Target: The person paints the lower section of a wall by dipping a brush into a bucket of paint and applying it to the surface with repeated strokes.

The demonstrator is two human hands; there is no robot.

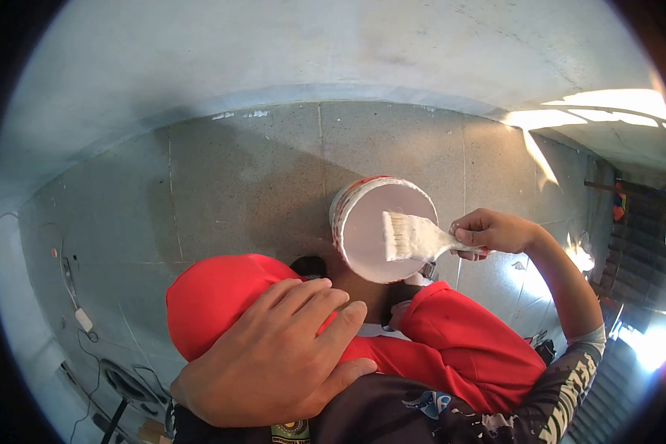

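Observation:
A wide paintbrush (414,237) is gripped by its handle in my right hand (492,231), fingers closed around it. Its bristles point left, coated in pale paint, and it appears over the opening of a paint bucket (340,222). Pale paint (366,248) fills the bucket's round mouth, and smears mark the rim. My left hand (274,355) lies on my bent knee in red trousers (222,296), palm down, fingers stretched out and holding nothing.
Ahead rises a pale wall (274,52), meeting a grey tiled floor (251,163) with white paint spots along the edge. A white power strip (83,320) with a cable lies at the left. Slatted dark material (629,251) stands at the right, beside bright sunlight.

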